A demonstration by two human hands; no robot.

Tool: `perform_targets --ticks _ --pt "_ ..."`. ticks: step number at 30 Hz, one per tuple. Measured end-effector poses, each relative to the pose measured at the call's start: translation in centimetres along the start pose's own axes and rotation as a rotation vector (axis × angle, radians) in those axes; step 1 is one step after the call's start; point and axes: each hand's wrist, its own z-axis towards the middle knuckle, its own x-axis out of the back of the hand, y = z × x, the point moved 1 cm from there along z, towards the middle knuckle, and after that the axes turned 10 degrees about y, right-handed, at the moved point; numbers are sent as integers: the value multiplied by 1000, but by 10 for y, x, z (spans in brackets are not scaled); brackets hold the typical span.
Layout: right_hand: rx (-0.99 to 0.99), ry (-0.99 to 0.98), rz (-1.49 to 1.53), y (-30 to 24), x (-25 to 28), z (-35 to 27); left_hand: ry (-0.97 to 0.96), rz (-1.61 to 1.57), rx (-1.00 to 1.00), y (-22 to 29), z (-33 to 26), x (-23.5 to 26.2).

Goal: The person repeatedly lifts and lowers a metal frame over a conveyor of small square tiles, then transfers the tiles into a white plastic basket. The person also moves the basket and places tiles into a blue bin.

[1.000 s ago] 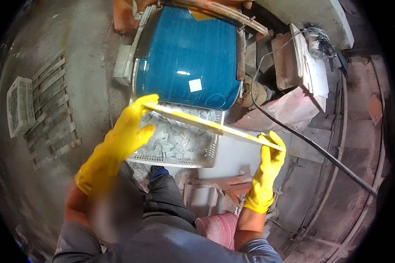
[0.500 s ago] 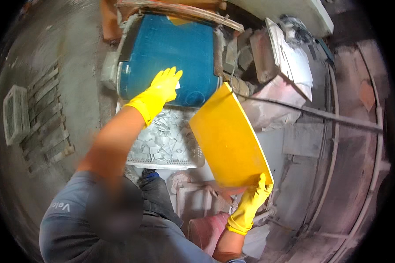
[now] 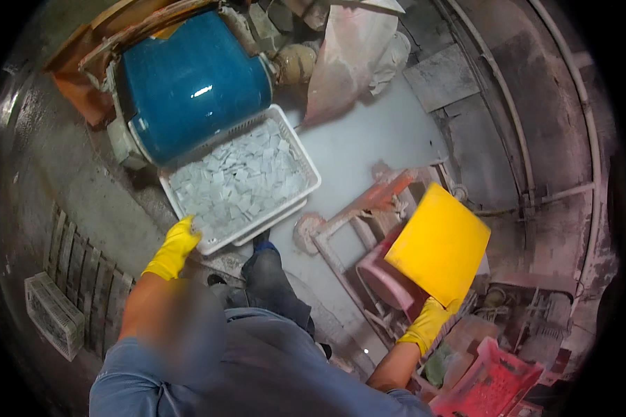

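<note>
My right hand (image 3: 430,324), in a yellow rubber glove, grips the lower edge of a flat yellow board (image 3: 441,243) and holds it up on the right side. My left hand (image 3: 174,249), gloved alike, is beside the near left corner of a white plastic basket (image 3: 311,182). Its fingers are curled; what they hold, if anything, I cannot make out. Many small pale flat pieces (image 3: 240,177) fill the basket. Right behind the basket, a blue conveyor belt (image 3: 191,80) slopes down to its far edge.
Under the board are a pink bucket (image 3: 384,278) and a dusty frame (image 3: 341,240). A red crate (image 3: 490,382) stands at the lower right. Left, a grey crate (image 3: 54,316) is next to a slatted pallet (image 3: 83,271). Pipes (image 3: 584,132) run along the right wall.
My left hand has left the belt and come down to the basket's near left corner. My right hand has carried the board to the right. The view has turned, showing more of the basket.
</note>
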Motion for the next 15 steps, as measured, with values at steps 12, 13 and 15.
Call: perform_targets --ticks 12,13,15 --pt "-283 856 2914 60 28 -85 -26 56 834 -271 -257 51" --pt "-632 870 2813 47 65 -70 -37 30 849 -310 -271 21" --pt "-416 978 2893 90 25 -72 13 -16 860 -328 -277 -10"
